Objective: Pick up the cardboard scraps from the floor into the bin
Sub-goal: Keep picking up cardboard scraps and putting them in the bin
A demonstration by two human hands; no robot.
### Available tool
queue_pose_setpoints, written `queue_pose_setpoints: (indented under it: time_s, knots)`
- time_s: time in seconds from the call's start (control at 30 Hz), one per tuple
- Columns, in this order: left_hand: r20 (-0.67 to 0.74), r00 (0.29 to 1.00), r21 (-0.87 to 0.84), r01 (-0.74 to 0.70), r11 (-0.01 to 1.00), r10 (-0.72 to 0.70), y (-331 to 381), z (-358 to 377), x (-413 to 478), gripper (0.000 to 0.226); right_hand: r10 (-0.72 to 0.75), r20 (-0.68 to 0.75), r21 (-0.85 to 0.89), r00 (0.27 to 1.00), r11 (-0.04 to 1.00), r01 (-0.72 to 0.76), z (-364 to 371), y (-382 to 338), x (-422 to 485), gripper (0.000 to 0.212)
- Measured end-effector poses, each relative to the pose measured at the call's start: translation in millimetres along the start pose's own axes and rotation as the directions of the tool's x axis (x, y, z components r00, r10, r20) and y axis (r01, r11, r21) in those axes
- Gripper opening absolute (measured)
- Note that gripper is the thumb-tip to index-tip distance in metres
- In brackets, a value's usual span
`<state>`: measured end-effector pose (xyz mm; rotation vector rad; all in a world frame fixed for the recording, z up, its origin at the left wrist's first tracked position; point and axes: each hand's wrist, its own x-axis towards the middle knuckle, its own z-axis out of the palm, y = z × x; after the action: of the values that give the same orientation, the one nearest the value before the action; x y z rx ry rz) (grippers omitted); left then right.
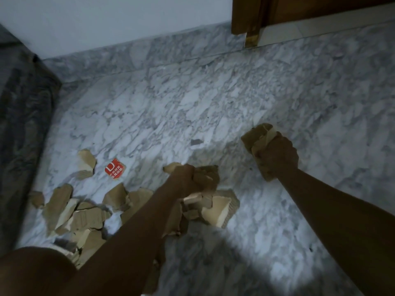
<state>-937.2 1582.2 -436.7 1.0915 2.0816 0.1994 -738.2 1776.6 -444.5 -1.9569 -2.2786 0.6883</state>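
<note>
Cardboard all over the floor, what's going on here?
A person is clearing torn cardboard scraps off the marble floor. The right hand is closed on a wad of pieces, the left hand grips more at the pile. Many scraps, plus a red printed piece, still lie loose. No bin is visible.

Polished marble floor [213,99], white veined grey, faintly glossy. Matt brown cardboard scraps [81,216], torn rough at edges, corrugation showing. One red printed paper piece [115,168], smoother. Varnished brown wood door frame [245,16]. Grey cloth [23,107], soft and creased. Matt painted wall [106,22].
</note>
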Motion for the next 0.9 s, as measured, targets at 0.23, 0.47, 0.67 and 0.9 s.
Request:
queue_pose_setpoints:
  time_s: [0.23, 0.47, 0.67, 0.9]
  knots:
    - [-0.234, 0.944, -0.038, 0.229, 0.973, -0.232, -36.5, -41.7, -7.3, 0.049, -0.151, -0.082, -0.078, 0.985, 0.986, 0.145, 4.0, -1.1, -12.7, 0.044]
    - [-0.36, 0.887, 0.054, 0.329, 0.943, -0.289, -40.5, -21.6, -8.8, 0.041, -0.171, -0.095, -0.084, 0.981, 0.983, 0.163, 6.3, -1.1, -14.6, 0.047]
    - [-0.311, 0.884, -0.021, 0.361, 0.932, -0.349, -41.6, -25.0, -5.3, 0.048, -0.279, -0.029, -0.135, 0.96, 0.952, 0.273, 1.6, -4.9, -24.0, 0.048]
    - [-0.328, 0.887, 0.07, 0.366, 0.928, -0.325, -37.8, -18.1, -3.2, 0.027, -0.471, 0.453, 0.265, 0.757, 0.882, 0.39, -23.0, -15.6, -18.2, 0.084]
